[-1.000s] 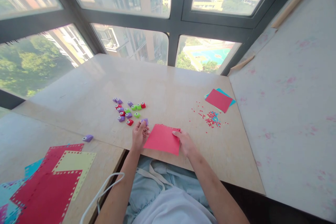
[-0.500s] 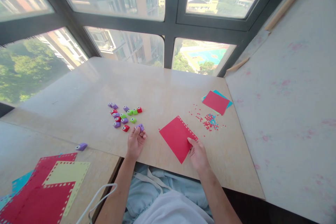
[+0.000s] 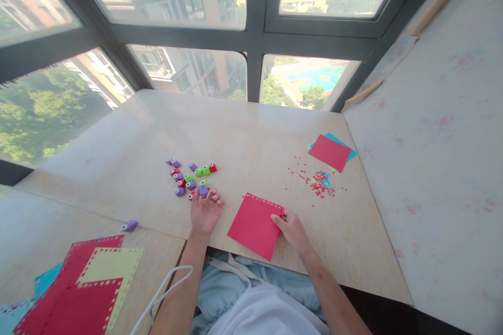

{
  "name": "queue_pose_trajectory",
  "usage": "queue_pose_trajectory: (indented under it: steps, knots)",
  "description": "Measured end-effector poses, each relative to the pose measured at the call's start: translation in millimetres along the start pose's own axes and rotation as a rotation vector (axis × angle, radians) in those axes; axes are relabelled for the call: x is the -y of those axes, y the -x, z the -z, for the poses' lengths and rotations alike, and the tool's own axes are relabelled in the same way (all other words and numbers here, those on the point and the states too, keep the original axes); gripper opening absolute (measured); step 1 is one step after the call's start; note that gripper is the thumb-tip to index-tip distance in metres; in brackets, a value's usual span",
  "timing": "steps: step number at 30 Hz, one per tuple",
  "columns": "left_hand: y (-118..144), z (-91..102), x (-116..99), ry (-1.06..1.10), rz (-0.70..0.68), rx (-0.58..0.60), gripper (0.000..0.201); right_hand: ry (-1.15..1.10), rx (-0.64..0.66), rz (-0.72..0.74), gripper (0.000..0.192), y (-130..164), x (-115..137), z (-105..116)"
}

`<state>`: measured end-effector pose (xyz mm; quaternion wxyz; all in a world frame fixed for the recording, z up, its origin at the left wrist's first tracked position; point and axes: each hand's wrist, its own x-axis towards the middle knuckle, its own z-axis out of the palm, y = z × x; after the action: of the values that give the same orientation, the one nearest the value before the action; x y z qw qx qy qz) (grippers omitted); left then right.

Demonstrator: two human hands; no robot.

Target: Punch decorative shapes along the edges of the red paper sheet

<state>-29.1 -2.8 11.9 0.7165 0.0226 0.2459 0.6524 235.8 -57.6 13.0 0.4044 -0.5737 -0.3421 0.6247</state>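
Observation:
A red paper sheet [image 3: 255, 225] with a punched top edge lies near the table's front edge. My right hand [image 3: 291, 227] pinches its right side. My left hand [image 3: 205, 210] rests to the left of the sheet and holds a small purple punch [image 3: 203, 190] at its fingertips. Just beyond that hand lies a cluster of several small purple, green and red punches [image 3: 188, 177].
Red and blue paper scraps [image 3: 319, 182] are scattered at the right, with a red and blue sheet stack [image 3: 330, 151] behind them. A lone purple punch [image 3: 129, 226] and punched red, yellow and blue sheets [image 3: 78, 285] lie on the lower table at the left. Windows stand behind.
My right hand has turned the red sheet and pulled it left toward the front edge. My left hand has stayed by the punch cluster with the purple punch.

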Motion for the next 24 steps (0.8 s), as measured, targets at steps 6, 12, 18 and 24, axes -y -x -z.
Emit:
queue_pose_trajectory:
  steps: [6,12,18,24]
  knots:
    - [-3.4,-1.4,1.1,-0.034,0.035,-0.014,0.025,-0.071,0.062,0.000,0.037,5.5,-0.3,1.8]
    - [-5.0,0.6,0.9,-0.019,0.050,-0.020,0.024,-0.057,0.185,-0.001,0.038,9.5,-7.8,3.8]
    - [-5.2,2.7,1.8,0.003,0.035,-0.013,0.025,0.178,0.144,0.062,0.036,7.1,0.2,-10.8]
    - [-4.8,1.6,3.9,-0.009,0.048,-0.013,0.025,0.704,-0.307,0.381,0.040,9.2,23.9,-26.3]
